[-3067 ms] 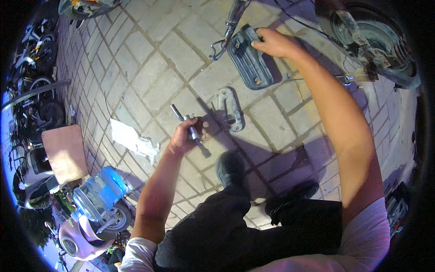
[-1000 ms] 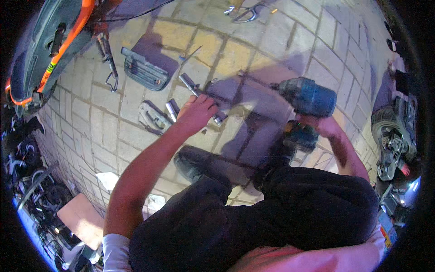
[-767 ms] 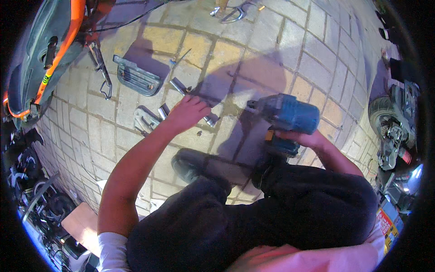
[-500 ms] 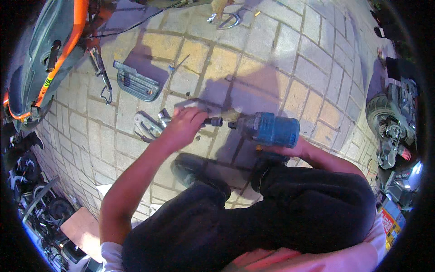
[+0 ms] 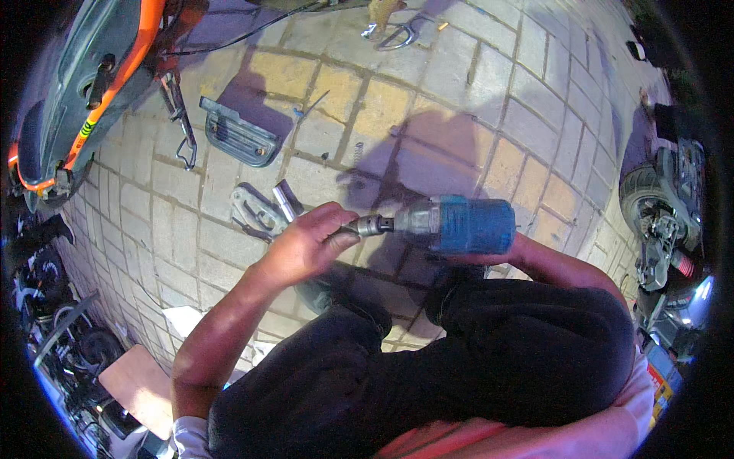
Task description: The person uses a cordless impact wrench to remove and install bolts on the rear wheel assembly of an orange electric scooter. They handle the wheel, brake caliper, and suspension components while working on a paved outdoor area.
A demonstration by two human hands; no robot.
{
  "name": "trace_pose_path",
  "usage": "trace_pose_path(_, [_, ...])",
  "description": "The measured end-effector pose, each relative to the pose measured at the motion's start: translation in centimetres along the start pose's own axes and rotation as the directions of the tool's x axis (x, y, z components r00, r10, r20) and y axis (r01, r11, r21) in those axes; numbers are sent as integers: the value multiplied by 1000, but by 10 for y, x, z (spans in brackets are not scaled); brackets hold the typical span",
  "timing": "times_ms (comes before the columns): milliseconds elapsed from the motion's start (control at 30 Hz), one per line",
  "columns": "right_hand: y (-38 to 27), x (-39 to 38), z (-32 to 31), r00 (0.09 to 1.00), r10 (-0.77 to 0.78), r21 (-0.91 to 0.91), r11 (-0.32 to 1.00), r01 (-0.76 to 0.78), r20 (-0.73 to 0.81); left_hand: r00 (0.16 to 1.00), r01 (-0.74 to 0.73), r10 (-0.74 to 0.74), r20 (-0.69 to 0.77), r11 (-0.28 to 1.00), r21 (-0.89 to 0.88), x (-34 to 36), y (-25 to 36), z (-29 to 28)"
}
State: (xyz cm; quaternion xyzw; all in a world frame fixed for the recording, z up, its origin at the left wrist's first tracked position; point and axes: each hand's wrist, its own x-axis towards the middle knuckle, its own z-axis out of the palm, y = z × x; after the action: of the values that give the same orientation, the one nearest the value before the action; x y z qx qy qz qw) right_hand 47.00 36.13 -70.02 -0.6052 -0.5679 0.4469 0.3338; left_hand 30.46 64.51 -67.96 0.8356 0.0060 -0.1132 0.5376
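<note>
My left hand (image 5: 306, 241) is closed on a metal socket (image 5: 371, 225), whose end meets the nose of a blue cordless impact wrench (image 5: 474, 226). The wrench lies sideways above my knees, nose to the left. My right hand (image 5: 498, 254) grips it from below; the body of the tool hides most of the fingers. Just beyond my left hand, a shiny metal tube (image 5: 284, 199) and a pale metal bracket (image 5: 258, 210) with holes lie on the paving.
A black ribbed plate (image 5: 241, 139) and a thin screwdriver (image 5: 312, 105) lie farther off. At the left stands an orange and black vehicle part (image 5: 115, 99) with a stand (image 5: 177, 118). A curved metal piece (image 5: 397, 35) lies far ahead. Motorbike parts (image 5: 650, 206) stand at right.
My left hand has turned and come nearer, bringing the socket against the wrench's nose; a gap separated them before. The wrench has shifted slightly right.
</note>
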Motion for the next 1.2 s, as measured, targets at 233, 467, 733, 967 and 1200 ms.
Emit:
trace_pose_path(233, [-2,1,-14,860,294,166,906,-390,416,771,345,-216,600,932,-108,3,26,-7])
trace_pose_path(467, [-15,-34,-4,995,73,108,992,-65,-72,991,40,-58,120,989,141,16,36,16])
trace_pose_path(733, [-39,-110,-40,792,541,-10,824,-567,-283,983,-66,136,-122,888,455,83,-48,24])
trace_pose_path(967, [-29,-169,8,740,527,-79,790,-607,-418,961,-179,-27,276,699,692,93,-105,56])
trace_pose_path(1200, [-121,-142,-57,813,412,-274,795,-541,-411,962,254,-243,-127,964,78,123,-38,22])
